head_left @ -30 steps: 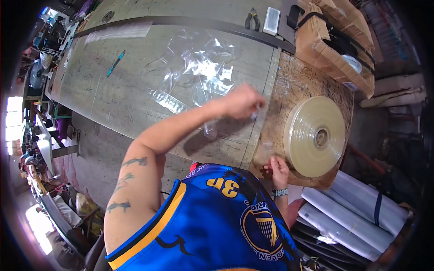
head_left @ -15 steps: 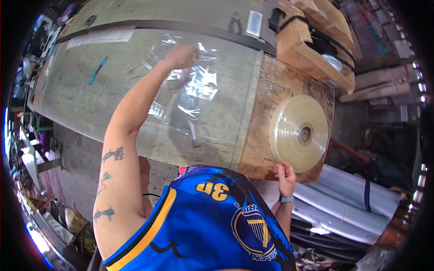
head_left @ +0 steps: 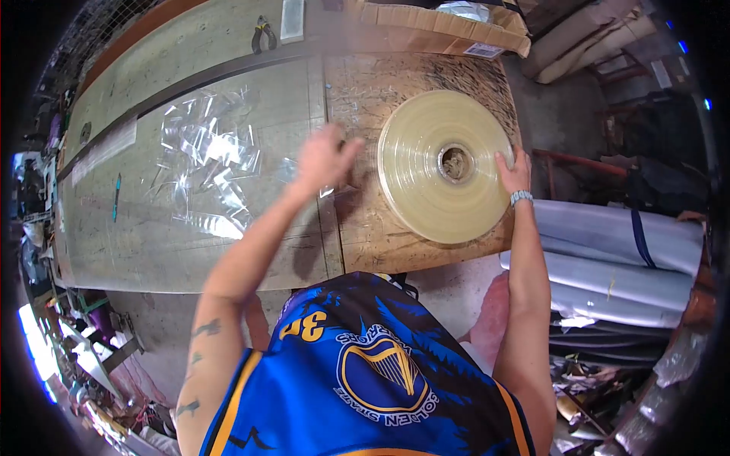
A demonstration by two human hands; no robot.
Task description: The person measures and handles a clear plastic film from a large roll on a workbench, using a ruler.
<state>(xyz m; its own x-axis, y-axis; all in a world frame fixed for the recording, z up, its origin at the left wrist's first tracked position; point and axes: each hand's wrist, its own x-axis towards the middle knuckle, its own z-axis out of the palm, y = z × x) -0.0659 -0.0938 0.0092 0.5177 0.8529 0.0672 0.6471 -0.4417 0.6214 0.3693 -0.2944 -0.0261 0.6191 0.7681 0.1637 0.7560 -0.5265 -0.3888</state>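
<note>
Flat on the rough, scored wooden board [head_left: 365, 228] at the right end of the workbench [head_left: 152, 228] lies a big roll of clear yellowish film [head_left: 426, 182], a wide disc wound in tight glossy layers around a small brown core hole. It rests on its face, so its axis points straight up at me and the round side shows nearly full. My right hand [head_left: 515, 169] lies open on the roll's right rim, fingers spread and pressed against the wound edge, a beaded band on the wrist. My left hand [head_left: 325, 158] reaches across to the board's left edge, just beside the roll, fingers loosely bent over a thin strip of transparent film there; I cannot tell whether it is pinched or only touched. Further left on the grey, scuffed benchtop sits a crumpled heap of clear plastic pieces [head_left: 205, 159], shiny and creased. Along the far edge lie pliers [head_left: 262, 32] and a small flat pale block [head_left: 292, 19], with a cardboard box [head_left: 441, 26] at the far right corner.
</note>
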